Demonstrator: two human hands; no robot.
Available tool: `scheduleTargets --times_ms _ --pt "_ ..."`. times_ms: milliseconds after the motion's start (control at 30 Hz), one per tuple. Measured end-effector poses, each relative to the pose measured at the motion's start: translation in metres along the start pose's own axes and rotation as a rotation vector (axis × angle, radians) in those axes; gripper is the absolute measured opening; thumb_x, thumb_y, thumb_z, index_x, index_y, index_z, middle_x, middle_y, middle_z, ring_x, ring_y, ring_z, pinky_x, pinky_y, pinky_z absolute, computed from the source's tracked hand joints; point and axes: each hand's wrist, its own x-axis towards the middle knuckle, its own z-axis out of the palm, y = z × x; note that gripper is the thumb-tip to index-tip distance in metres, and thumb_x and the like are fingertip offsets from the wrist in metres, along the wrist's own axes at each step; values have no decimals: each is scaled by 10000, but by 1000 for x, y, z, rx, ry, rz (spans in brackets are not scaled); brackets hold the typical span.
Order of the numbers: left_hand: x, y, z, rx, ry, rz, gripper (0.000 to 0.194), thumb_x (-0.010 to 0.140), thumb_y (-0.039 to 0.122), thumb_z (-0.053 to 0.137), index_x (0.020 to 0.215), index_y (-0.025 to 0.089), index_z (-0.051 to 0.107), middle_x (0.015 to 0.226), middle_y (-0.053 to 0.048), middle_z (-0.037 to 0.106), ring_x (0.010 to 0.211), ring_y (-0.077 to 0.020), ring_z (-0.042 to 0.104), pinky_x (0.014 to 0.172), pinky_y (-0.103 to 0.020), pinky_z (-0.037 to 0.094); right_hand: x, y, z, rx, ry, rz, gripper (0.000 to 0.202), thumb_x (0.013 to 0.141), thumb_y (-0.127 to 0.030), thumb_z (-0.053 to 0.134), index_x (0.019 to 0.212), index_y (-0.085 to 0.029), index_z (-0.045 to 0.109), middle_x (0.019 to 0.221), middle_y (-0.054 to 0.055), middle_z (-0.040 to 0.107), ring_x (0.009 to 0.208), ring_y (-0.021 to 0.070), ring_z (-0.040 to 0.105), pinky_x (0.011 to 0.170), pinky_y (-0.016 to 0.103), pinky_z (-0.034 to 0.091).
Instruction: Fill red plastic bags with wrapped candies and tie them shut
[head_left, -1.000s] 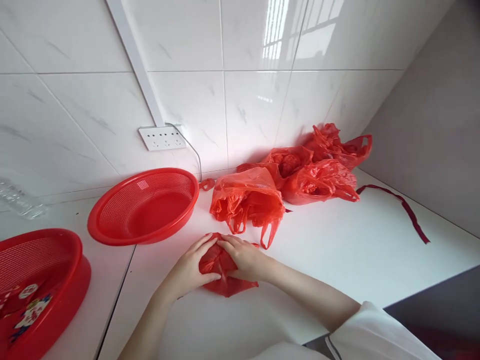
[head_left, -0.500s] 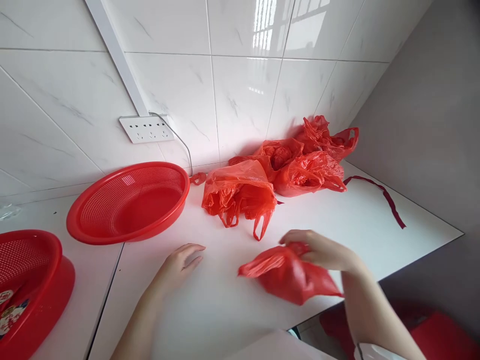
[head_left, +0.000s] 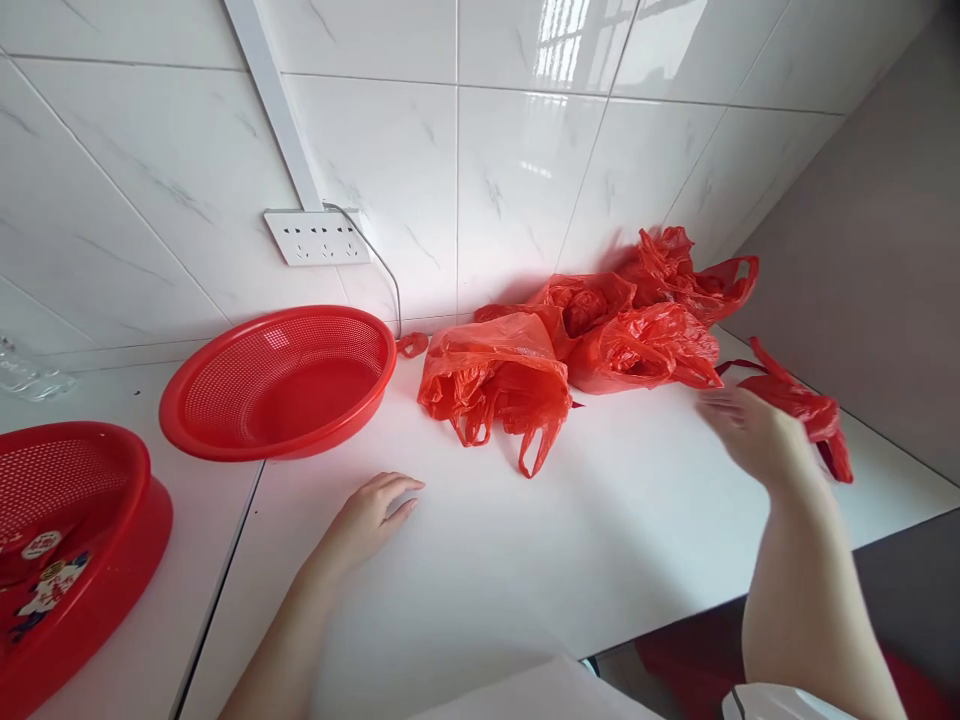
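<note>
My left hand (head_left: pixel 377 515) rests on the white table with its fingers apart and nothing in it. On the right, my right hand (head_left: pixel 750 430) is smeared by motion; its fingers point left, beside a red plastic bag (head_left: pixel 806 405) that lies near the grey wall. Whether the hand touches that bag is unclear. Ahead of my hands, an open red bag (head_left: pixel 495 375) has its handles toward me. Behind and to its right sit more crumpled red bags (head_left: pixel 645 345), bunched against the tiled wall.
A red perforated basket (head_left: pixel 277 385) stands at the back left, and a second red basket (head_left: pixel 75 520) with printed packaging inside is at the far left. A wall socket (head_left: pixel 317 238) with a cable and a clear plastic item (head_left: pixel 30 375) are behind them.
My right hand has moved right and away from me, and the red bag it held now lies by the grey wall, over the dark red strip. The view has shifted slightly.
</note>
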Motion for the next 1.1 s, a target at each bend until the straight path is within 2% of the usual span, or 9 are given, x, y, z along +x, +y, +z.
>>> scheduleTargets --times_ms 133,233,300,367,500,667,800,967,1100 --pt "0 4 -1 6 -1 23 317 936 383 439 1132 281 668 1175 -29 647 1101 -202 592 975 -346 479 -15 -102 54 255 -414 -378 233 907 -388 522 1028 -240 655 1067 74 702 961 223 674 881 403 533" --pt "-2 4 -1 14 10 45 310 930 365 444 1111 271 677 1144 -35 658 1081 -210 598 966 -361 486 -19 -156 103 126 -537 -606 247 936 -312 475 1118 -252 631 1239 55 636 1089 218 621 920 383 509" --pt "-4 1 2 31 17 65 309 932 347 439 1118 273 675 1144 -35 657 1080 -210 599 969 -369 487 -18 -177 135 -70 -490 -635 321 886 -240 538 1201 -213 596 1389 106 530 1248 277 518 1014 434 440" --pt "-4 0 8 73 47 84 316 933 326 437 1154 284 659 1237 -37 617 1139 -213 576 1003 -379 470 -13 -186 164 -243 -376 -530 479 825 -174 585 1298 -133 525 1456 199 435 1331 359 414 1075 531 338" --pt "14 9 17 276 178 199 385 918 299 474 1289 297 577 1527 -27 359 1368 -247 382 1139 -427 335 4 -187 192 -231 -275 -318 491 823 -74 459 1309 -10 476 1302 326 509 1219 423 487 985 618 340" --pt "87 35 26 454 221 326 708 825 393 627 1471 273 363 1616 -60 160 1477 -322 128 1190 -579 28 15 -186 175 -8 -414 -422 198 847 -144 439 876 -133 635 926 133 679 908 262 627 857 401 463" --pt "154 43 42 347 139 184 1059 637 435 778 1515 172 249 1590 -169 200 1468 -366 115 1152 -604 -116 16 -185 145 205 -474 -496 224 922 -338 405 904 -185 568 889 31 658 809 158 610 760 269 476" --pt "202 56 53 165 145 47 807 746 460 682 1435 162 387 1534 -212 309 1418 -422 220 1110 -678 -18 17 -186 121 682 -299 -305 264 922 -452 434 946 -195 493 754 -10 586 647 126 559 619 234 457" --pt "196 76 41 43 254 52 473 849 326 572 1277 127 534 1454 -220 415 1395 -391 278 1118 -621 109 9 -193 102 682 32 -172 259 912 -452 486 970 -206 544 634 -32 565 527 117 527 546 219 424"
